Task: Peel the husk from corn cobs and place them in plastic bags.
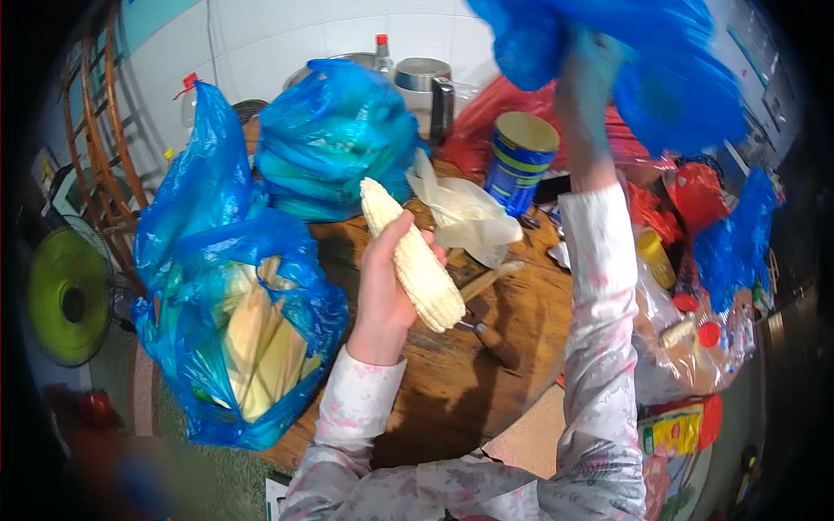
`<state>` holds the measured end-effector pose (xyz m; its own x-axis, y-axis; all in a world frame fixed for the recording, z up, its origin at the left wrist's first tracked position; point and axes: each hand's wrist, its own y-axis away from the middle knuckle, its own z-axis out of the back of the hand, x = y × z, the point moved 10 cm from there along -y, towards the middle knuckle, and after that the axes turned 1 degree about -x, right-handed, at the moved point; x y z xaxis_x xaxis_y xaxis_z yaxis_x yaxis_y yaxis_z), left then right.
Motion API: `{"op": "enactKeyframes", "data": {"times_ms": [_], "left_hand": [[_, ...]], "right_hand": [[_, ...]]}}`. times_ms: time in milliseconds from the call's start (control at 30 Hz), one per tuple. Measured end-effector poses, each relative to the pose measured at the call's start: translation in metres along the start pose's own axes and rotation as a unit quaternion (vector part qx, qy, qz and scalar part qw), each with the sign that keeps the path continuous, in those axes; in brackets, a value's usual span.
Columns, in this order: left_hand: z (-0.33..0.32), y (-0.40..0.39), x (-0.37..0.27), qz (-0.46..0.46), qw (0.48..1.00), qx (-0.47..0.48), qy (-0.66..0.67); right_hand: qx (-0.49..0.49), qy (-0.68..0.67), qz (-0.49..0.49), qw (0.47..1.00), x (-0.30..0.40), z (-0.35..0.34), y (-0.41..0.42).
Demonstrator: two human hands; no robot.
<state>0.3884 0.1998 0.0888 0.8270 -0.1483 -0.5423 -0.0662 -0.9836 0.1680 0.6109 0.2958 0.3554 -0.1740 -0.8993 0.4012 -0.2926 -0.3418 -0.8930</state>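
Note:
My left hand (384, 286) is wrapped around a husked ear of white corn (427, 277), tilted over the wooden table (417, 404). Raised at the upper right, my right hand (589, 71) grips a blue plastic bag (677, 84), whose folds partly hide the fingers. To the left, an open blue plastic bag (163, 286) contains several ears of corn in pale husks (264, 352). Beyond the left hand lies a crumpled pale piece (472, 218), either husk or thin plastic. A strip of husk (488, 280) and a tool with a brown wooden handle (496, 345) lie beside the corn.
A full blue bag (332, 137), a glass jug (423, 98) and a blue can (521, 156) stand towards the tiled wall. Red plastic bags (479, 124) lie behind the can. Clear bags with bottles (690, 352) crowd the right. A green fan (70, 296) stands left.

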Motion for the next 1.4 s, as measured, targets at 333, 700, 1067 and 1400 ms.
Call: {"op": "enactKeyframes", "data": {"times_ms": [333, 700, 1067, 1400], "left_hand": [[-0.001, 0.001, -0.026, -0.050, 0.998, -0.023, -0.003], [-0.006, 0.007, -0.025, -0.029, 0.999, -0.011, -0.010], [-0.009, 0.021, -0.063, -0.097, 0.995, -0.005, 0.008], [-0.025, 0.027, -0.042, -0.082, 0.996, 0.022, -0.024]], "right_hand": [[0.511, 0.504, -0.294, 0.631, -0.263, -0.080, 0.257], [0.398, 0.542, -0.030, 0.740, -0.139, -0.079, 0.227], [0.350, 0.428, 0.225, 0.802, -0.069, -0.117, 0.187], [0.450, 0.569, -0.057, 0.686, -0.211, -0.065, 0.238]]}}
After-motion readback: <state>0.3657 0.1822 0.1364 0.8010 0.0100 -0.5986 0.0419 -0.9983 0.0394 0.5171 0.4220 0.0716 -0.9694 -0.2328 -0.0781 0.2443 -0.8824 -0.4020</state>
